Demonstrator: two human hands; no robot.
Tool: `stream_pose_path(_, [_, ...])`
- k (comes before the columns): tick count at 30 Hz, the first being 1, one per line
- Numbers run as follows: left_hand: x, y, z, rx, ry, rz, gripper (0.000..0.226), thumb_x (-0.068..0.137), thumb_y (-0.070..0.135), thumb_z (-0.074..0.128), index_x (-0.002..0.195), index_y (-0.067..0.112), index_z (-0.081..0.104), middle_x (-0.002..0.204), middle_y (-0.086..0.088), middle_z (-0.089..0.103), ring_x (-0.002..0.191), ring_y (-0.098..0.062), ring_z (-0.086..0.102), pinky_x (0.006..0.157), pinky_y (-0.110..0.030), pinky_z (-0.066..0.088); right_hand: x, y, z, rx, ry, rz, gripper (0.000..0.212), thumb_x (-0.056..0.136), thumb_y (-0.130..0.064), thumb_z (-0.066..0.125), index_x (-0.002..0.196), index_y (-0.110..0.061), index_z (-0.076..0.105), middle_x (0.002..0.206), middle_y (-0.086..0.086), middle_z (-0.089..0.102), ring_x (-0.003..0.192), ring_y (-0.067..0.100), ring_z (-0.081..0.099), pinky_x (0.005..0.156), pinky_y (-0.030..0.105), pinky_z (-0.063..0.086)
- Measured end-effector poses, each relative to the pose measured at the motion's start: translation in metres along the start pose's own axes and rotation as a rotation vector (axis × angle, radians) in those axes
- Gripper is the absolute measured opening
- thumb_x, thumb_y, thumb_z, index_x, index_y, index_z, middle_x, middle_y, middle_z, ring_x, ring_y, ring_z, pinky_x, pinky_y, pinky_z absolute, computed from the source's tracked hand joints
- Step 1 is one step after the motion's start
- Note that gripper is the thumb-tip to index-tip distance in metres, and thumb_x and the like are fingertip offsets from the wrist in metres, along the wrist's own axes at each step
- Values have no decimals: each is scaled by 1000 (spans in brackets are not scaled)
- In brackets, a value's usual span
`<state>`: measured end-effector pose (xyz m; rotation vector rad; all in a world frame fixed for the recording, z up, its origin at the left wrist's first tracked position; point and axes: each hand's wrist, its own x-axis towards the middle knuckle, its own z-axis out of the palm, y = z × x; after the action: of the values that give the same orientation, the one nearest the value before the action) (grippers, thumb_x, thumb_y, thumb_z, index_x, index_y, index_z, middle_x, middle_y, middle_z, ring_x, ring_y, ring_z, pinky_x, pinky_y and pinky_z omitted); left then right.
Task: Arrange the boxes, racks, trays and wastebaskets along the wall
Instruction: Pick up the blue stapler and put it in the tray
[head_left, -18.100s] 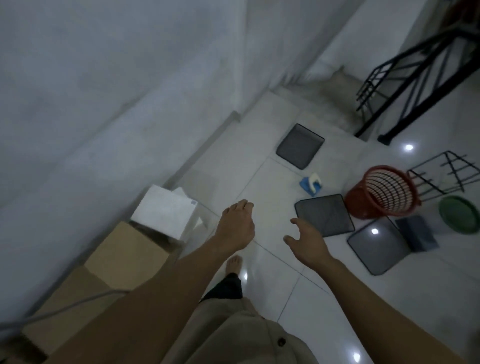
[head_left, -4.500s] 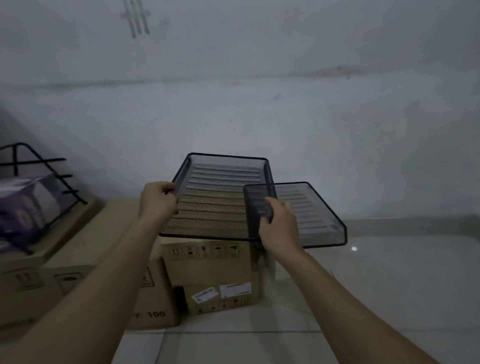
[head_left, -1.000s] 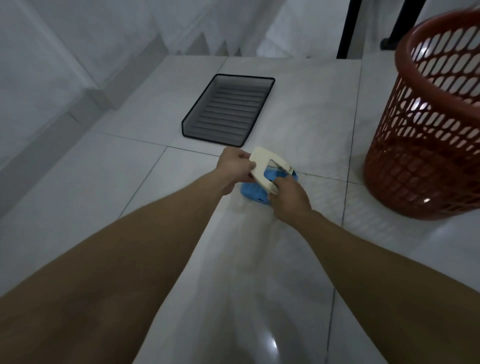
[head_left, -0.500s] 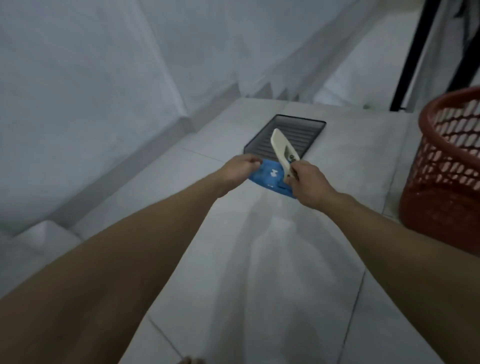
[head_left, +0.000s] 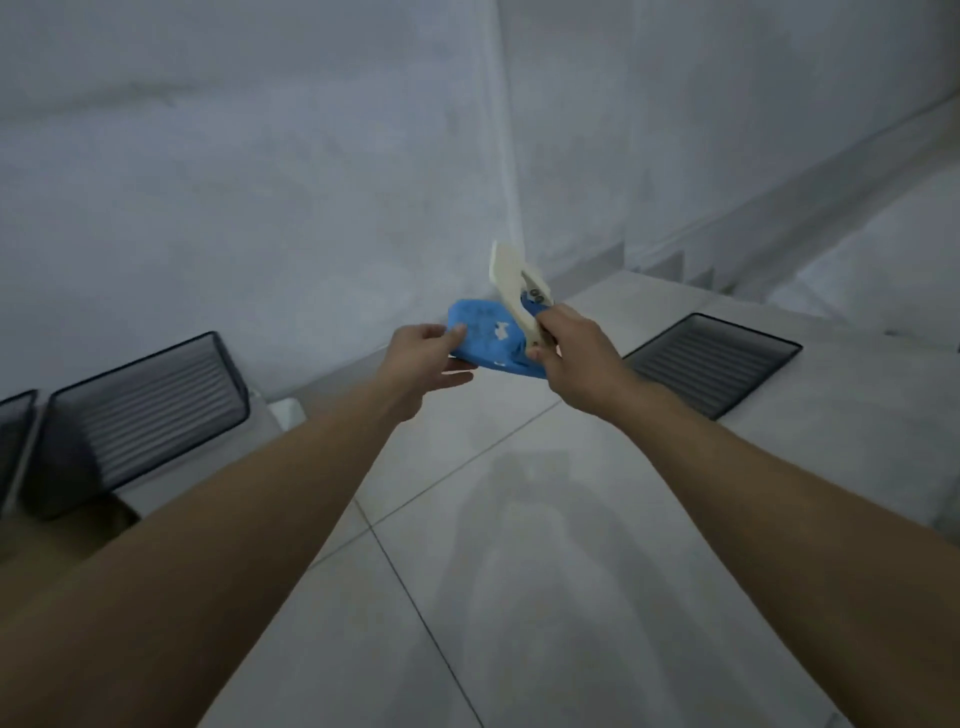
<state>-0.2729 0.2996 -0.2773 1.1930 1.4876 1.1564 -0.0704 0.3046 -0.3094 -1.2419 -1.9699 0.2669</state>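
Observation:
I hold a small blue rack with a cream-white handle piece in the air in front of the wall. My left hand pinches its left edge, thumb on top. My right hand grips the base of the white piece on the right side. A black mesh tray lies flat on the floor at the right, close to the wall. Another black mesh tray stands tilted on a cardboard box at the left.
A second mesh tray shows at the far left edge. A white box corner sits on the floor by the wall. Steps rise at the back right. The grey wall fills the upper view above the pale floor tiles.
Both hands have raised the blue rack higher, and my view has swung left toward the wall. The red wastebasket has left the view; the trays on the box have come in.

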Motion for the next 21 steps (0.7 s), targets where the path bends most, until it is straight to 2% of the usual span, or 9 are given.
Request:
stream_pose_path(4, [-10, -6, -73, -104, 118, 40, 26, 94, 7, 62, 117, -5, 57, 108, -19, 66, 90, -27, 71, 73, -32, 62, 20, -56, 37, -15, -34, -129, 14, 93, -16, 60, 87, -7, 53, 94, 3, 52, 81, 23, 52, 71, 37, 44])
stream_pose_path(9, [-20, 2, -168, -75, 223, 100, 18, 94, 5, 62, 109, -4, 59, 103, -19, 67, 85, -26, 71, 66, -30, 61, 45, -131, 88, 51, -49, -186, 10, 94, -17, 60, 96, -7, 59, 100, 4, 56, 87, 21, 56, 79, 39, 50])
stream_pose_path(14, [-30, -5, -269, -35, 341, 90, 18, 90, 2, 65, 106, -5, 61, 101, -20, 68, 83, -27, 71, 67, -33, 62, 60, -208, 149, 100, -91, -283, 13, 91, -20, 64, 91, -8, 58, 93, 4, 56, 82, 20, 57, 76, 43, 52])
stream_pose_path(18, [-36, -20, -341, -42, 409, 98, 25, 86, 0, 70, 109, 2, 62, 105, -15, 64, 88, -24, 70, 65, -29, 61, 68, -259, 201, 121, -95, -321, 14, 90, -19, 64, 88, -6, 60, 90, 5, 57, 80, 20, 57, 74, 43, 53])
stream_pose_path(20, [-37, -30, -366, 41, 451, 113, 24, 89, 3, 68, 112, 5, 62, 108, -13, 62, 92, -23, 68, 70, -31, 61, 77, -282, 226, 115, -106, -319, 17, 90, -21, 65, 88, -4, 61, 90, 5, 57, 79, 20, 58, 74, 42, 53])
stream_pose_path(21, [-35, -37, -377, 172, 490, 134, 25, 91, 6, 65, 116, 7, 63, 112, -12, 62, 97, -23, 67, 76, -34, 61, 83, -292, 238, 104, -113, -320, 18, 90, -21, 65, 88, -4, 61, 90, 5, 57, 79, 19, 57, 73, 41, 53])
